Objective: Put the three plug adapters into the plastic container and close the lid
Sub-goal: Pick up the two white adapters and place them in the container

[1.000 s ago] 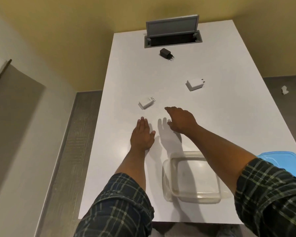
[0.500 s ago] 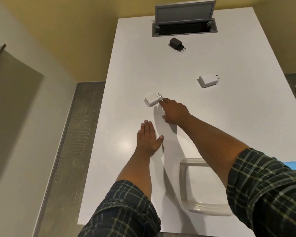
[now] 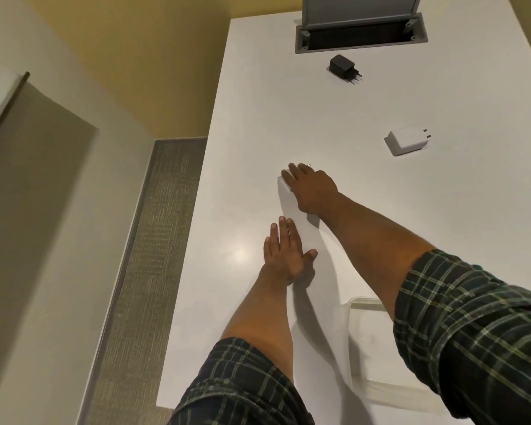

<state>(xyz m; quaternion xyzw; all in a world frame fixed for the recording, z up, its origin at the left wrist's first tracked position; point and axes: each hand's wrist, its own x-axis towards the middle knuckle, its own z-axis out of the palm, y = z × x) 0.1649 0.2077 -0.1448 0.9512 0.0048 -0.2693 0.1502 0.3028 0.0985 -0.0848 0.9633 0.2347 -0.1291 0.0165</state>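
My right hand (image 3: 311, 187) lies over the nearest white plug adapter (image 3: 284, 183) in the middle of the white table (image 3: 442, 210), fingers curled around it; only its left edge and prongs show. A second white adapter (image 3: 406, 142) lies further right. The black adapter (image 3: 343, 68) sits near the far end. Flat on the table nearer me rests my left hand (image 3: 284, 251), fingers together, holding nothing. The clear plastic container (image 3: 365, 320) stands open at the near right, partly hidden by my right arm. Its lid is out of view.
A grey cable hatch (image 3: 360, 35) with its flap raised is set into the table's far end. The table's left edge (image 3: 193, 225) drops to a grey carpeted floor beside a pale wall.
My right hand has moved forward from touching the nearest white adapter to covering and gripping it. The left hand stays flat. The view has shifted closer and leftward.
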